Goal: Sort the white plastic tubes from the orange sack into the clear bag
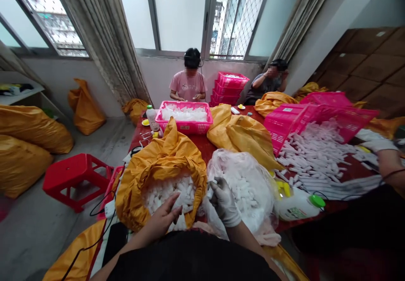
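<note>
My left hand [166, 214] is bare, fingers apart and holding nothing, over the near rim of an open yellow sack [131, 188] full of small white pieces [186, 190]. My right hand [224, 201] wears a whitish glove with darkened fingertips. Its fingers are closed on a small white piece [210, 193], between the sack and a clear plastic bag [268, 179]. That bag holds many similar white pieces [248, 194].
Across the red table [204, 141], a person [189, 82] sits behind a pink basket [185, 128]. Another yellow sack [242, 135], a green-capped jug [297, 207] and tipped pink baskets [286, 122] stand around. A co-worker's gloved hand [379, 144] is at right; a red stool [68, 173], left.
</note>
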A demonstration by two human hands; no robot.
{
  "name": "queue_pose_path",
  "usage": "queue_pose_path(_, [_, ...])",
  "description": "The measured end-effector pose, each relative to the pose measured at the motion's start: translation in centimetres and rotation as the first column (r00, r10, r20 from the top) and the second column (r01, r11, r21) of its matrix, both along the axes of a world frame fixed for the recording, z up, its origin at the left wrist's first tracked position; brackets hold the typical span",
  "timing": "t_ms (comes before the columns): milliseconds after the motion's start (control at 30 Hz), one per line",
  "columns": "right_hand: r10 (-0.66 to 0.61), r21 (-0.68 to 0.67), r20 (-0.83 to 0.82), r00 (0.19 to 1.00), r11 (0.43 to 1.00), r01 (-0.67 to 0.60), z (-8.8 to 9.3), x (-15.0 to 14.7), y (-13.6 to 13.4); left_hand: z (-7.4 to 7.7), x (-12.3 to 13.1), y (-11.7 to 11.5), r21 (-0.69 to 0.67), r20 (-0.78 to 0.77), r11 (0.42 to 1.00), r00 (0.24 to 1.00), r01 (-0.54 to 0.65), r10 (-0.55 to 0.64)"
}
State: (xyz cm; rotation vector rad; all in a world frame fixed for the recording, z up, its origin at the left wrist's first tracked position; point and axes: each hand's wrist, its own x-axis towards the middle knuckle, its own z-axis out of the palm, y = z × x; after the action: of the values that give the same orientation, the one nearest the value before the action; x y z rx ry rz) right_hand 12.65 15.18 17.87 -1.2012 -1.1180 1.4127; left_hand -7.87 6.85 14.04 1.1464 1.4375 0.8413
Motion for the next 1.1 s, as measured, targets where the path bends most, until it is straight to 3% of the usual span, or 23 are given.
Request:
queue_pose_path(100, [0.029,-0.043,-0.158,0.987,0.998,-0.036,0.7,-3.2,-1.3,2.4,0.1,-0.8,0.039,-0.145,0.986,0.977,0.163,-0.156])
queue_pose_path(167, [0.052,-0.01,-0.227,0.972,0.998,-0.056,1.1,-4.8,-2.3,3.2,0.3,-1.0,0.016,-0.143,0.974,0.965,0.225,-0.22])
queue_pose_path(233, [0.131,0.135,-0.201,0.971,0.985,-0.105,1.1,-5.6,-3.0,3.6,0.7,-1.1,0.032,-0.073,0.973,0.971,0.23,-0.227])
queue_pose_path(300, [0.23,0.299,-0.127,0.965,0.936,-0.184,0.6,-5.6,-3.5,3.7,1.0,-1.3,0.069,-0.001,0.978,0.981,0.194,-0.195])
queue_pose_path(367, [0.233,0.368,-0.09,0.968,0.911,-0.185,-0.1,-5.1,-3.8,3.7,1.3,-1.5,0.112,0.02,0.981,0.986,0.161,-0.164])
queue_pose_path(467, [0.115,0.328,-0.13,0.985,0.942,-0.067,-0.7,-4.2,-4.2,3.5,1.4,-1.7,0.176,-0.001,0.968,0.984,0.176,-0.179])
queue_pose_path(533, [0.14,0.254,-0.153,0.978,0.962,-0.098,-0.7,-4.0,-4.5,3.3,1.5,-1.8,0.215,-0.016,0.958,0.981,0.192,-0.193])
queue_pose_path(600, [0.164,0.134,-0.178,0.97,0.981,-0.141,-0.4,-4.1,-4.7,3.2,1.6,-2.0,0.238,-0.107,0.953,0.981,0.186,-0.165])
queue_pose_path(700, [0.064,-0.003,-0.206,0.976,0.998,-0.066,-0.5,-4.4,-5.1,3.4,1.9,-2.0,0.241,-0.257,0.956,0.961,0.169,-0.105])
queue_pose_path(900, [0.111,0.148,-0.044,0.993,0.984,-0.103,-2.9,-3.6,-6.5,2.7,3.4,-2.2,0.182,0.083,0.943,0.951,0.28,-0.298])
queue_pose_path(1100, [0.163,0.069,-0.148,0.976,0.986,-0.154,-3.6,-3.1,-8.7,0.7,4.1,-3.1,0.099,0.092,0.908,0.905,0.407,-0.415])
